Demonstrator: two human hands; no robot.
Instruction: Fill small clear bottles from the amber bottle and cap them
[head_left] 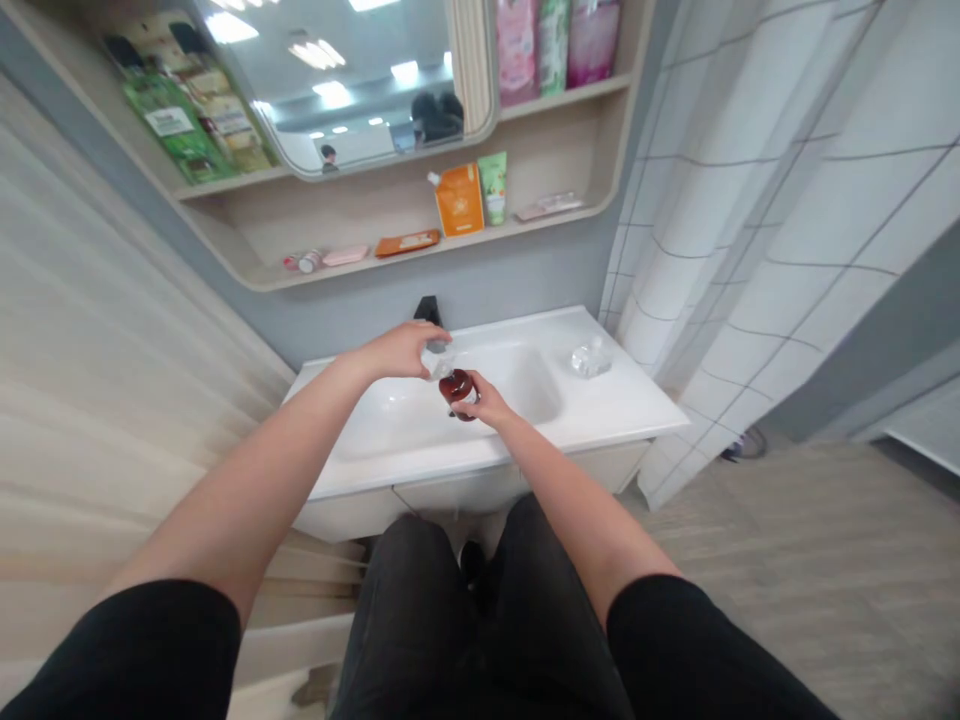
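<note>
Over the basin of a white sink (615,400), my right hand (489,408) is wrapped round a small dark brown bottle (457,390) with a white label. My left hand (405,350) is closed over a clear, silvery pump top (437,357) right above the bottle's neck. Whether the top is joined to the bottle I cannot tell. Both arms reach forward from black short sleeves.
A black tap (428,308) stands behind the basin. A clear glass object (590,359) sits on the sink's right side. Shelves round a mirror (352,80) hold an orange pouch (459,199), a green tube and other packs. A white tiled curtain (750,230) hangs at right.
</note>
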